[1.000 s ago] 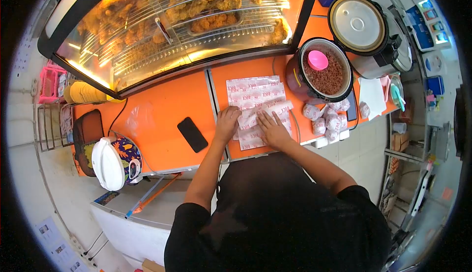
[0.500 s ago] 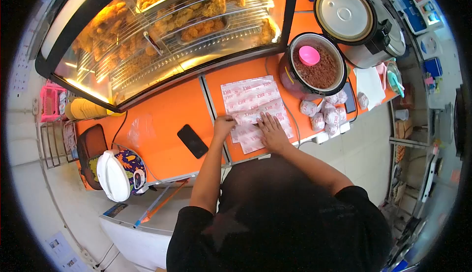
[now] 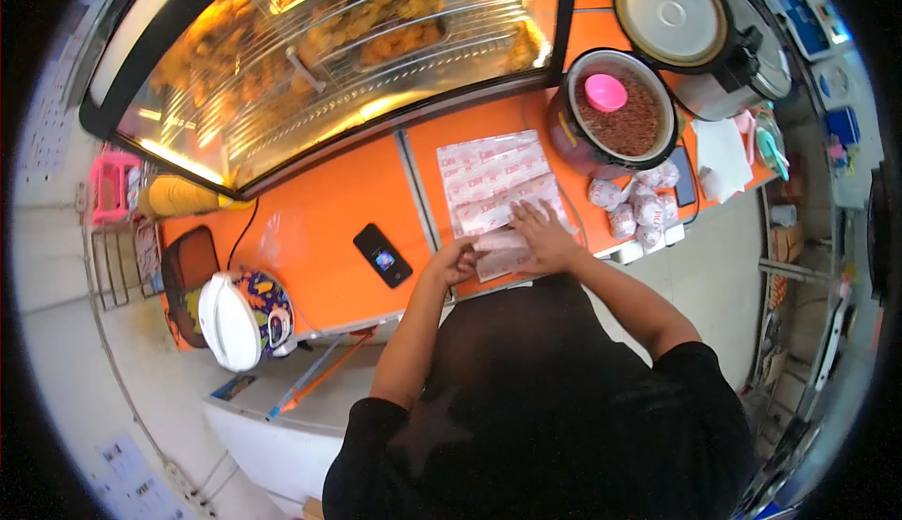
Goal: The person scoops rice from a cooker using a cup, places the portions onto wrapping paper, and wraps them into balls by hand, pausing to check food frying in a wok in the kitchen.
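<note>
Sheets of white wrapping paper with red print lie in a stack on the orange counter in front of me. Near the counter's front edge, the lower part of the paper is folded into a narrow roll. My left hand pinches the left end of this fold, its fingers curled. From the right, my right hand lies flat across the paper with its fingers stretched out. Whether anything is inside the fold is hidden. Several round paper-wrapped bundles are piled to the right of my right hand.
A lit glass cabinet of fried food stands at the back. Right of the paper are a pot of reddish-brown rice with a pink scoop and an open cooker lid. A phone and a white-lidded appliance are at left.
Both hands have drawn the paper's folded part toward the front edge. My left hand has curled in at the fold's end. The phone's screen has lit up, and the view has shifted slightly.
</note>
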Motion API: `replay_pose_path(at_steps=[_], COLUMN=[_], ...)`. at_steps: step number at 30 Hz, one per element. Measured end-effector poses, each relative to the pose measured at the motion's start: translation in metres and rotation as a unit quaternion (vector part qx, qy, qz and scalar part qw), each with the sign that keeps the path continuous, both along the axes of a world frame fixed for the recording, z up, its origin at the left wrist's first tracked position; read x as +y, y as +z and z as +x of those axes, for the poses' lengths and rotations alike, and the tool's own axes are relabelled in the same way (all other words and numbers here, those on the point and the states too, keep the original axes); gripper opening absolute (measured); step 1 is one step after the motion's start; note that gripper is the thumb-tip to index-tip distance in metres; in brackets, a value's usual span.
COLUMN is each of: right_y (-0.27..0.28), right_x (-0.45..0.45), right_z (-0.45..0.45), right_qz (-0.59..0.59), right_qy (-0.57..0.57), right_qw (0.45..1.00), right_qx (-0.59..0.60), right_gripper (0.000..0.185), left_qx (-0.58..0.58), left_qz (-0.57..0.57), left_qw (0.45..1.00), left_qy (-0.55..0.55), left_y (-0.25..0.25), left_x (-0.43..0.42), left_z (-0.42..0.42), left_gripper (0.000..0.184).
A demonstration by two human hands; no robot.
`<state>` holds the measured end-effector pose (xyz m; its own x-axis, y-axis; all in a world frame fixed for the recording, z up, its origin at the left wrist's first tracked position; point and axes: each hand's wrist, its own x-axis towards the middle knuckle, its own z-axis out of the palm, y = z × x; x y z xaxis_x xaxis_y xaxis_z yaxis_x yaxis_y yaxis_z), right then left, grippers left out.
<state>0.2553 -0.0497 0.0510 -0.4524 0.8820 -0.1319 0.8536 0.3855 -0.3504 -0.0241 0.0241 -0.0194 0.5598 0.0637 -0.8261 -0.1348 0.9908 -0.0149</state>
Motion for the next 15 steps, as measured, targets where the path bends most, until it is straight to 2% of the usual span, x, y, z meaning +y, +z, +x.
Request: replay_pose_path(at_steps=[1, 2, 4, 5, 6, 7, 8, 9, 11, 13, 15], right_y=[-0.006, -0.011, -0.009, -0.006, -0.007, -0.008, -0.007, 0.015, 0.012, 0.008, 0.007], right_x=[0.004, 0.008, 0.021, 0.029, 0.039, 0.049, 0.057, 0.068, 0.079, 0.086, 0.093], right_z=[0.004, 0.003, 0.009, 0.011, 0.012, 0.014, 0.016, 0.011, 0.013, 0.017, 0.019], right_qz=[0.004, 0.009, 0.047, 0.065, 0.010, -0.046, -0.103, -0.099, -0.120, -0.100, -0.121], right_qy=[0.019, 0.038, 0.033, 0.027, 0.011, -0.007, -0.027, -0.022, -0.046, -0.056, -0.088], right_qw=[0.999, 0.997, 0.998, 0.998, 0.999, 0.997, 0.991, 0.994, 0.988, 0.987, 0.981], right_qx=[-0.030, -0.060, -0.017, 0.002, 0.030, 0.057, 0.081, 0.048, 0.081, 0.116, 0.120], right_gripper=[0.062, 0.055, 0.042, 0.035, 0.032, 0.029, 0.026, 0.020, 0.020, 0.020, 0.020], left_qx=[-0.049, -0.010, 0.063, 0.155, 0.280, 0.380, 0.446, 0.414, 0.335, 0.335, 0.334], left_qz=[-0.012, 0.020, 0.091, 0.226, 0.472, 0.672, 0.810, 0.823, 0.837, 0.790, 0.724], left_qw=[0.998, 0.998, 0.986, 0.957, 0.833, 0.635, 0.380, 0.379, 0.371, 0.429, 0.476], left_qy=[0.031, 0.064, 0.122, 0.098, 0.066, 0.024, -0.024, -0.091, -0.221, -0.283, -0.371], left_y=[-0.004, -0.004, 0.000, 0.006, 0.030, 0.069, 0.094, 0.102, 0.108, 0.075, 0.068], left_x=[0.001, -0.004, -0.008, -0.010, -0.008, -0.003, 0.002, 0.007, 0.017, 0.030, 0.049], left_z=[-0.005, -0.009, -0.005, -0.005, 0.007, 0.024, 0.035, 0.040, 0.052, 0.058, 0.060], left_gripper=[0.019, 0.021, 0.028, 0.038, 0.038, 0.039, 0.039, 0.037, 0.034, 0.028, 0.025])
